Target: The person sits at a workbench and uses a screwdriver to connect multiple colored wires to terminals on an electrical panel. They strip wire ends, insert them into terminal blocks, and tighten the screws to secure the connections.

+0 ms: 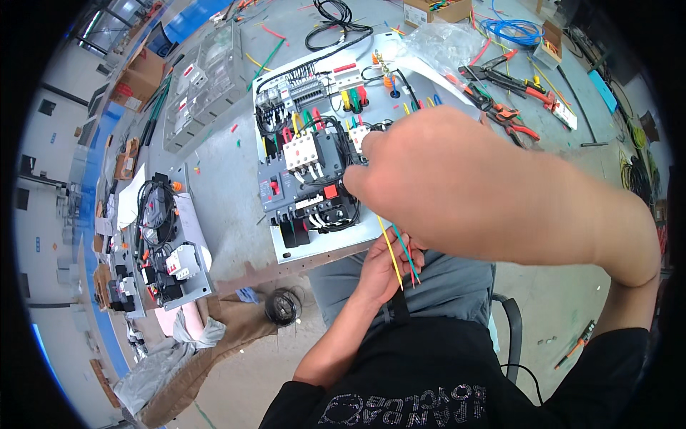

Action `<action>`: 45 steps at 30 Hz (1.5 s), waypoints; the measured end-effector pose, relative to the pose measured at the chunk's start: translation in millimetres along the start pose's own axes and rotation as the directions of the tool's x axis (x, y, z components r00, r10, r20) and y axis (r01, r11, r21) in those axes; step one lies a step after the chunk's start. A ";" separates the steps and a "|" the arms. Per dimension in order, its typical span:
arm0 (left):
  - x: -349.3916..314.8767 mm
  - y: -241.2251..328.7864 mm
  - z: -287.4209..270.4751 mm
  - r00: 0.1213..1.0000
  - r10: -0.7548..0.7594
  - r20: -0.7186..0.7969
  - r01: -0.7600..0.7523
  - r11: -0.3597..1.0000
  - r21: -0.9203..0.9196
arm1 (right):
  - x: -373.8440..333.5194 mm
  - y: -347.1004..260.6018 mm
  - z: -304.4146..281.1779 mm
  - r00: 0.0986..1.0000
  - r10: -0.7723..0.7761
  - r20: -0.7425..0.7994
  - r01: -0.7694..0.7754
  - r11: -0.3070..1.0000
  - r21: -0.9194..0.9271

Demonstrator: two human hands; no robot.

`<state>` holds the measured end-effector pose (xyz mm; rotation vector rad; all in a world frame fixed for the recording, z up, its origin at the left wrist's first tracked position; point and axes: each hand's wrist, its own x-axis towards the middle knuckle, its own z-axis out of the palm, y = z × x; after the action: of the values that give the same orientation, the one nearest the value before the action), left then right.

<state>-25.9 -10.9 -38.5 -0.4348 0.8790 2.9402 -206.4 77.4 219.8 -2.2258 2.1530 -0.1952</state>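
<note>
A metal mounting plate (286, 248) at the bench's front edge carries wired electrical parts. Among them are a white contactor (301, 151), a dark grey circuit breaker (274, 187) and a terminal block (307, 91). My right hand (421, 168) is closed over the plate's right side, beside a second white contactor (359, 141); its fingertips and whatever they pinch are hidden. Below the plate's edge, above my lap, my left hand (382, 264) is closed around thin wires. A yellow wire (389, 252) and a green wire (406, 252) show, with a bit of red beside them.
Pliers and cutters (507, 118) lie at the right, near a clear plastic bag (443, 46) and a blue wire coil (513, 31). Grey meter boxes (207, 86) stand at the left. Another wired plate (200, 275) sits at the left edge, with a person's leg (229, 332) below.
</note>
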 end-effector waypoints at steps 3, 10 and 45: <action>-1.1 -1.4 0.1 1.000 0.001 0.003 -0.001 1.000 -0.026 | 2.4 -1.1 -0.4 1.000 0.005 0.011 -0.005 1.000 -0.002; 7.3 2.5 -5.6 0.996 -0.011 0.094 0.013 1.000 -0.015 | 13.4 -5.7 -0.2 0.990 0.074 0.117 -0.076 0.997 0.012; 5.1 5.3 -2.8 0.998 0.022 0.058 -0.017 0.997 -0.073 | 49.3 -63.3 6.1 0.909 0.378 0.176 -0.328 0.908 -0.260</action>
<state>-30.7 -17.0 -39.4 -0.3429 0.7765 2.9935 -141.4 30.2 224.1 -1.7884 2.4975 0.3119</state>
